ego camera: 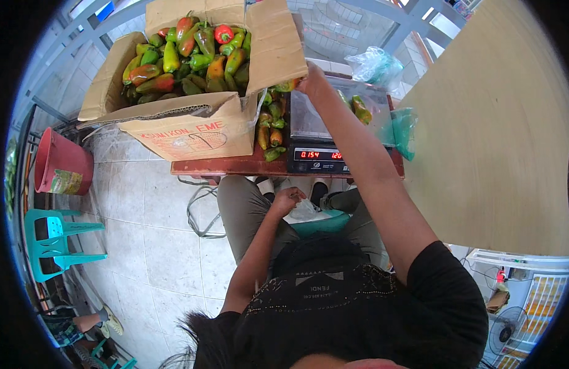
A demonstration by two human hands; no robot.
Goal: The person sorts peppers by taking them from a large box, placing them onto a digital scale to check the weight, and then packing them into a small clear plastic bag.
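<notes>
My right hand (313, 79) reaches under a flap of a cardboard carton, its fingers closed at the end of an orange-green pepper (286, 86); the flap partly hides them. My left hand (285, 201) rests low over my lap, gripping a clear plastic bag (304, 210). Green, orange and red peppers (192, 57) fill the open carton (187, 143). Between carton and scale lies a row of loose peppers (270, 122). A digital scale (312, 120) with a lit red display holds peppers (361, 110) on its platform, partly behind my right forearm.
The carton and scale stand on a low red table (210, 167). Plastic bags (376, 67) and a green bag (404, 131) lie around the scale. A wooden panel (492, 138) rises at right. Left are a red bucket (65, 161), a teal chair (58, 240) and another person's leg (88, 322).
</notes>
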